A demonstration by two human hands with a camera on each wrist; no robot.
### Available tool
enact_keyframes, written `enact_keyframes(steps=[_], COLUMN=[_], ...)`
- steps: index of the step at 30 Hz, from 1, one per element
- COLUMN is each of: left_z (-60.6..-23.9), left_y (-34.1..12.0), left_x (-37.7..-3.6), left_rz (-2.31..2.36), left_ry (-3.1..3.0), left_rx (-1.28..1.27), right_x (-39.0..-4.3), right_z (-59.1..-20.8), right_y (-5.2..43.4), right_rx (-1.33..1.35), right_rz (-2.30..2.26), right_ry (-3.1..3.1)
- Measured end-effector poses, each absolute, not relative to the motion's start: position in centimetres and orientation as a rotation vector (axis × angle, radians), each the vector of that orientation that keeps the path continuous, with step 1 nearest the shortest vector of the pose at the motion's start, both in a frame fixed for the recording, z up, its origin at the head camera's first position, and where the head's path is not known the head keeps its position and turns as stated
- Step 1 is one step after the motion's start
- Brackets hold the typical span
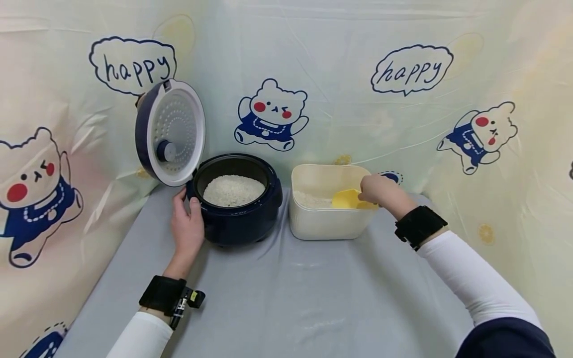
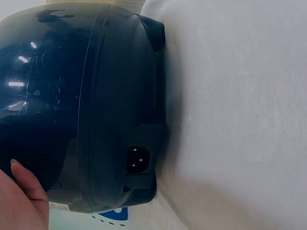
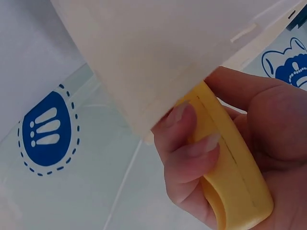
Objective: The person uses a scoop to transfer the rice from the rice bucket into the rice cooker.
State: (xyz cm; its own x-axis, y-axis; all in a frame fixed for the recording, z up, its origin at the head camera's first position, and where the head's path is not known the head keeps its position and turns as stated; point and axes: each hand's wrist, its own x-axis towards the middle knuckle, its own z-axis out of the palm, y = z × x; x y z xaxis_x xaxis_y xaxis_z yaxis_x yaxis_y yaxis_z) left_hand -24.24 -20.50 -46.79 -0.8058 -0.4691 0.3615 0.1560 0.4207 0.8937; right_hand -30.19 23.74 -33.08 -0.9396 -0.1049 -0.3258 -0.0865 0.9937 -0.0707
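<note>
A dark blue rice cooker [image 1: 239, 223] stands with its lid [image 1: 179, 129] raised on the left and white rice [image 1: 234, 191] inside. My left hand [image 1: 188, 226] rests against the cooker's left side below the lid, its thumb touching the shell. In the left wrist view that thumb [image 2: 29, 184] lies on the glossy body [image 2: 43, 96]. To the right, a cream rice bin [image 1: 329, 224] holds more rice [image 1: 309, 200]. My right hand [image 1: 380, 191] grips a yellow scoop [image 1: 345, 199] at the bin's right rim. The right wrist view shows fingers curled round its handle [image 3: 235, 167].
A grey cloth [image 1: 286, 298] covers the table. Behind and at both sides hangs a printed curtain [image 1: 340, 99] with bear drawings. The cooker's power socket [image 2: 138, 160] faces the left wrist camera, with no cord in it.
</note>
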Motion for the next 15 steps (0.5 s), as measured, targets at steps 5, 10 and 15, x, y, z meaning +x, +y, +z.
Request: enact_keyframes(steps=[5,10,15], left_z=[-46.7,-46.6,-46.6], left_y=[-20.6,-20.6,-20.6], left_x=[-24.3,-24.2,-24.2], left_rz=[-1.407,-1.418,-1.428], left_ry=[-2.088,-2.101,-2.107], left_rx=[0.256,0.256,0.257], right_x=[-30.9,-31.8,-32.7], right_z=[-33.6,-34.3,-35.2], right_y=[23.3,23.6,24.1], right_rx=[-0.138,-0.163,-0.194], right_rz=[-0.186,-0.301,-0.388], right_ry=[2.781,2.736,2.668])
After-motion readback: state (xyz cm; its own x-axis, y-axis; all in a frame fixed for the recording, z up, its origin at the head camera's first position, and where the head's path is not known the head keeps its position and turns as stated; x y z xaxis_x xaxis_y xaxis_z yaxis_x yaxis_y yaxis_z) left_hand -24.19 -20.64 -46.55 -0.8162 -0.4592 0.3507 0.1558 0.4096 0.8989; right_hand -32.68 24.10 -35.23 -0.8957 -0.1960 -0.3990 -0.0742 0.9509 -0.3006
